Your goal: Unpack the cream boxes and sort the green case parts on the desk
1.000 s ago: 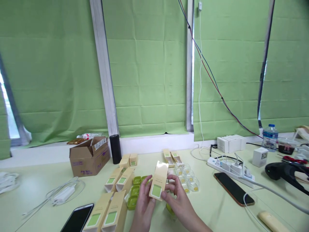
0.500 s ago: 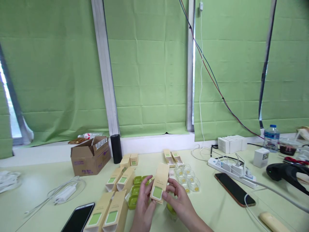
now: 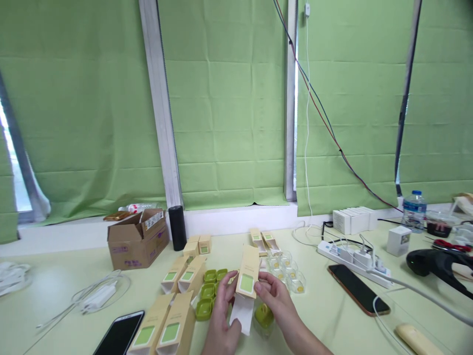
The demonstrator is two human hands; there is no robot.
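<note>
Between both hands a small tan cardboard box [image 3: 249, 264] with a green label is tilted up. White inner card or paper [image 3: 242, 315] shows below its lower end; I cannot tell if it is a flap. My left hand [image 3: 223, 315] has its fingers around the box's left side, with the thumb by the white part. My right hand [image 3: 279, 308] pinches the lower right edge of the box. Under the right hand sits a green-lidded clear container [image 3: 264, 315]. Several green square lidded containers [image 3: 204, 308] stand left of my left hand.
Several tan boxes [image 3: 175, 320] stand at the left, beside a phone [image 3: 120, 333]. Clear cups [image 3: 286, 266] are grouped behind my right hand. Farther right lie another phone [image 3: 358, 288] and a power strip [image 3: 354, 261] with cables. A brown carton [image 3: 138, 241] stands by the wall.
The box has tipped more upright and shifted slightly, and the white part has come into view at its lower end. More of the green-lidded container shows under my right hand.
</note>
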